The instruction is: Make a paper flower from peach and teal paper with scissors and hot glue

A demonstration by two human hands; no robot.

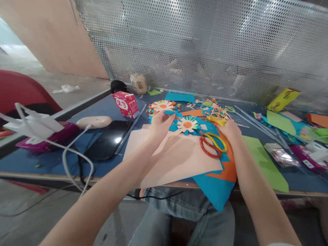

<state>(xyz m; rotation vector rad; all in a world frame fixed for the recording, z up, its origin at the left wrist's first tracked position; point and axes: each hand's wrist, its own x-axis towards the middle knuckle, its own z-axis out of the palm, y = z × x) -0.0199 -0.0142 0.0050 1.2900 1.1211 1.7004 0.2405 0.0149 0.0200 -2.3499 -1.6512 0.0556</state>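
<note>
My left hand (161, 123) is closed in a pinch on a small blue paper piece (169, 112). My right hand (230, 130) is wrapped around a yellow glue gun (215, 120), its front end pointing left. Between the hands lies a layered paper flower (188, 125) with cream petals, an orange centre and a blue fringe. A second paper flower (161, 106) rests just behind my left hand. Scissors (211, 145) with red and yellow handles lie on cream paper sheets (176, 160), near my right wrist. Orange paper (230, 167) and blue paper (217, 191) stick out below them.
Paper scraps (214, 107) are heaped behind the hands. Left stand a pink box (125, 104), a phone (109, 140) and a white charger with cables (43, 124). Green paper (266, 164), clear sticks (256, 123) and a yellow box (283, 99) lie right. A perforated metal panel (217, 44) closes the back.
</note>
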